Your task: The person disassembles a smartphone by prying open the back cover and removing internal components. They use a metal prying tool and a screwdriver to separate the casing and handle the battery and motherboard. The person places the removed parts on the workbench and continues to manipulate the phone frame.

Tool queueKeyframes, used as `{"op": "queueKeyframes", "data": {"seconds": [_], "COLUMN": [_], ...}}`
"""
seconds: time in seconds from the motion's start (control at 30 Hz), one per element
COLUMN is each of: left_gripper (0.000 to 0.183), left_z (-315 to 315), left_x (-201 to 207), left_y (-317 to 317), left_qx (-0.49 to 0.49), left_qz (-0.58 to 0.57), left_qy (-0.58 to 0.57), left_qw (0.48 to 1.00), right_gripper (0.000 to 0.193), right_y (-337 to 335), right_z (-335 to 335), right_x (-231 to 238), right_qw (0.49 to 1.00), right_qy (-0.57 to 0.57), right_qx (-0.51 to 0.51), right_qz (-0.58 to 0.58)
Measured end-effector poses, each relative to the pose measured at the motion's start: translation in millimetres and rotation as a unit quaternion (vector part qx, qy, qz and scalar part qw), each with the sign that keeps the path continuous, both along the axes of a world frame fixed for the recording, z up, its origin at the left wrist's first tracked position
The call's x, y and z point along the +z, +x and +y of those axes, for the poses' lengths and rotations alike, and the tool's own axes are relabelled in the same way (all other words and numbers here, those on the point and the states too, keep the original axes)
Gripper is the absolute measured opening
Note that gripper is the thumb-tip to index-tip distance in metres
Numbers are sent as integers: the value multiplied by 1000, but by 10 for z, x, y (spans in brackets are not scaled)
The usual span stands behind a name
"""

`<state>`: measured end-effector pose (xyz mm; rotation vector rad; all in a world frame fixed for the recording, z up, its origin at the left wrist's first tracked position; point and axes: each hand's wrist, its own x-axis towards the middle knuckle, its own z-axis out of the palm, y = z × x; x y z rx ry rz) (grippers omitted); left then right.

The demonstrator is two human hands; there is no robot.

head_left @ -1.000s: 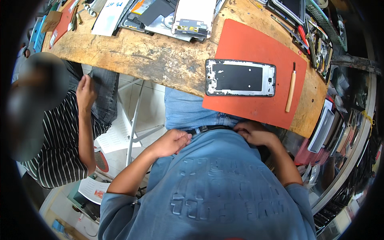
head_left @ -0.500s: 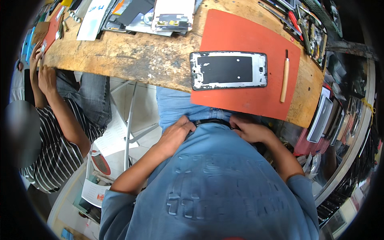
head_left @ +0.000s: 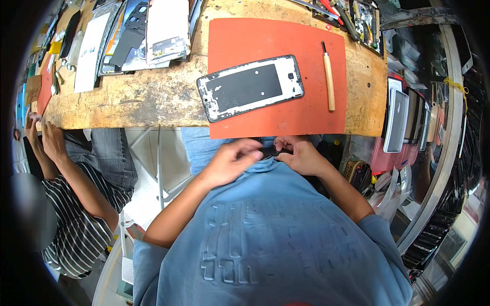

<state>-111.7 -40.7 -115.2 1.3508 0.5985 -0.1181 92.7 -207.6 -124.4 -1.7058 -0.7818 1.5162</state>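
Note:
At my waist, below the table edge, my left hand [head_left: 232,162] is held with its fingers apart and a little blurred, next to the hem of my blue shirt [head_left: 265,204]. Opposite it, my right hand [head_left: 303,158] has its thumb and fingers closed on the bunched hem. Between the two hands a bit of black belt [head_left: 269,152] shows. On the orange mat [head_left: 275,38] lies a phone frame [head_left: 245,86], black-rimmed with a silver and black inside, touched by neither hand. A wooden-handled tool with a thin dark tip [head_left: 328,81] rests to its right.
Stacked phone parts and panels [head_left: 166,35] cover the far left of the worn wooden table [head_left: 148,104]. A tray of hand tools [head_left: 365,23] stands far right. More phones [head_left: 395,120] sit right of the table. At left, a person in a striped shirt [head_left: 76,224] works at the table.
My view has shifted, so table and mat sit further left. My left hand has lifted from the belt, its fingers loosened. The right hand has moved inward onto the shirt hem.

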Motion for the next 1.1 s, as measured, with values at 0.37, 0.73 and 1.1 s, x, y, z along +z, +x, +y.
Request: {"op": "queueKeyframes", "data": {"seconds": [0.37, 0.73, 1.1], "left_gripper": [22, 17, 6], "left_z": [-187, 183, 1154], "left_x": [-44, 337, 1910], "left_y": [263, 162, -337], "left_qx": [-12, -15, 54], "left_qz": [-60, -71, -329], "left_qy": [192, 83, 197], "left_qw": [980, 994, 922], "right_gripper": [28, 22, 43], "right_y": [93, 198, 301], "right_z": [180, 161, 247], "right_x": [308, 866, 2125], "right_qw": [994, 995, 948], "right_qy": [-62, 58, 232], "right_qx": [80, 66, 172], "right_qz": [-48, -45, 133]}}
